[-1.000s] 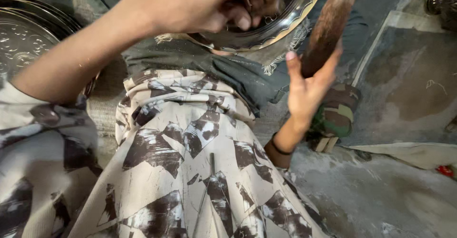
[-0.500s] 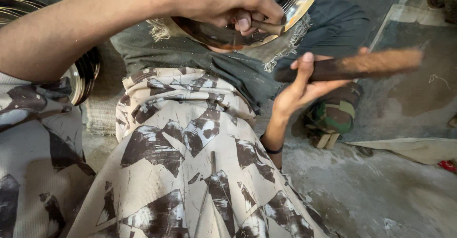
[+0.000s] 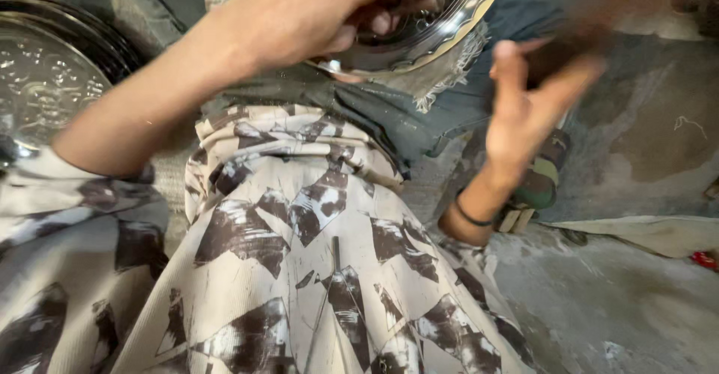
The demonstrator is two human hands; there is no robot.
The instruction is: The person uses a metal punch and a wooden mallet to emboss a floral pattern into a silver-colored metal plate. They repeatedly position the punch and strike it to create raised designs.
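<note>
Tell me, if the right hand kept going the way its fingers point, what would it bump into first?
Probably the blurred brown tool that the right hand already grips; beyond it, likely the grey floor, though depth is unclear.

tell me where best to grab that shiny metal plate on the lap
Probably the rolled rim of the metal plate, from the near-left side, as the left hand already does: the plate tilts toward that side, and its embossed face looks slippery. The right hand is blurred.

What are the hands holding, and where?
The left hand grips a shiny metal plate at its rim. The right hand holds a blurred brown stick by its lower end.
</note>
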